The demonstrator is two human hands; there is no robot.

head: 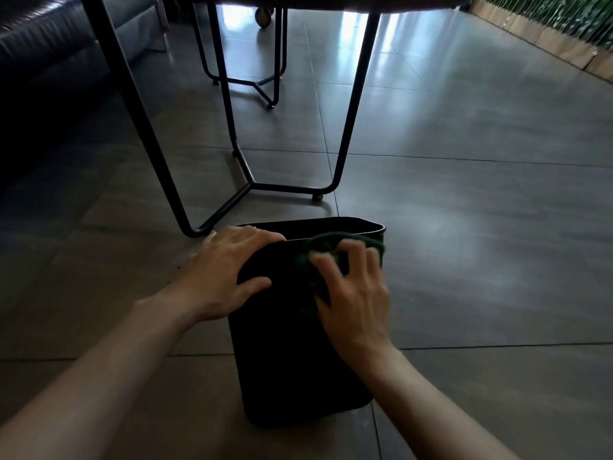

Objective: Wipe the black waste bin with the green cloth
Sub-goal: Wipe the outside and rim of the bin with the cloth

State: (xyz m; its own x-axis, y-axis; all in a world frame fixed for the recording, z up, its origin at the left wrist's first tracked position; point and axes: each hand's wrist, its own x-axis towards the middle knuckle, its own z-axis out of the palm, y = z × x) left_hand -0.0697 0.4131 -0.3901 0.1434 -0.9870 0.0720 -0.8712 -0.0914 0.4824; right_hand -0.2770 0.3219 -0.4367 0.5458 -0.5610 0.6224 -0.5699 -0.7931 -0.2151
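Observation:
The black waste bin [285,360] stands upright on the tiled floor in the lower middle of the head view. My left hand [222,270] grips its near left rim corner, fingers over the edge and thumb on the near wall. My right hand [351,293] presses the green cloth [326,249] against the upper near wall, just under the rim at the right. The cloth is bunched and partly hidden under my fingers; a fold lies over the rim. The bin's inside is dark.
A table on thin black metal legs [351,127] stands right behind the bin, its foot bar [285,187] on the floor. A second frame [255,84] is farther back. A dark sofa [49,61] fills the far left. Wooden skirting [547,44] runs along the right.

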